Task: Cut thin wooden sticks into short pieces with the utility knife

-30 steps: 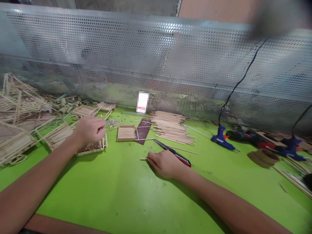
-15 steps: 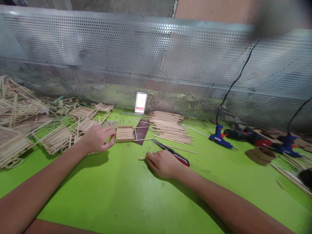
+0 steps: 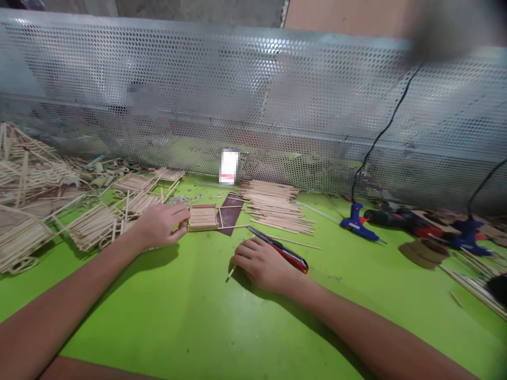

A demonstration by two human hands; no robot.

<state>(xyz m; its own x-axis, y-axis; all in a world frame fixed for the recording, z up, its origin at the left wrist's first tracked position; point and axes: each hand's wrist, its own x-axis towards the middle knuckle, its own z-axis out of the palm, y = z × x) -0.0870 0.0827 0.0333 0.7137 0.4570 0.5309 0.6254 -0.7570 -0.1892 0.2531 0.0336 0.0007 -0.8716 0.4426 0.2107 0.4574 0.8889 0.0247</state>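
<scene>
The right hand [image 3: 259, 264] is pinching a stick [image 3: 230, 274], its length slanting out left and nearer. The left hand [image 3: 160, 226] is curling at a stick tray [image 3: 203, 218]; I can't tell if it's gripping.

I am observing a small slatted wooden tray [image 3: 203, 217] resting on the surface [image 3: 198, 306], two thin shafts extending right; in front, a short pale stick [image 3: 231, 273] is being held slanted, partly hidden.
</scene>
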